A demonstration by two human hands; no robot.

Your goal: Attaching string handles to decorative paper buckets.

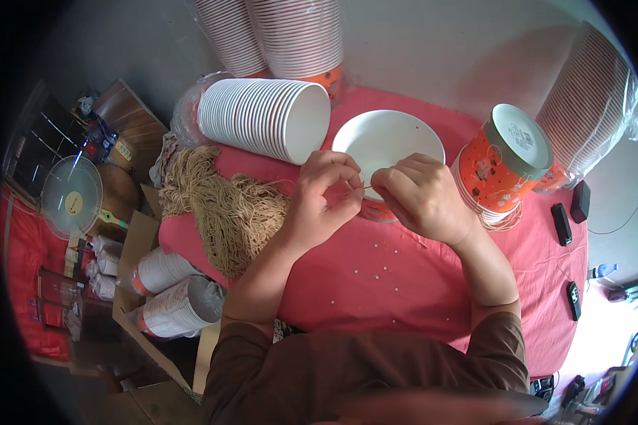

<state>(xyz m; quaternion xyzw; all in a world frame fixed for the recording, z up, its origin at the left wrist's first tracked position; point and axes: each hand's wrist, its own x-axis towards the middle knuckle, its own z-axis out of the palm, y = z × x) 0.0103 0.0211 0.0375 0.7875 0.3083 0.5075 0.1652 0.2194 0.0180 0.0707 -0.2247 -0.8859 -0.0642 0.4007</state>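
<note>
Both my hands meet at the near rim of an upright paper bucket [390,134], white inside and orange outside. Between the fingertips runs a short bit of thin brown string [367,188]. My left hand [325,197] pinches it with thumb and forefinger, the other fingers curled. On the other side, my right hand [427,197] is closed on the string, its thumb and forefinger pressed together. The hands cover part of the bucket's front. Left of them lies a loose heap of tan strings [227,205].
A nested stack of white buckets [262,117] lies behind my left hand. An upturned orange bucket stack [493,170] stands at the right, with strings round its base. Small dark devices [561,224] lie on the red tablecloth [376,297]. At the left, a cardboard box [152,340] holds wrapped stacks.
</note>
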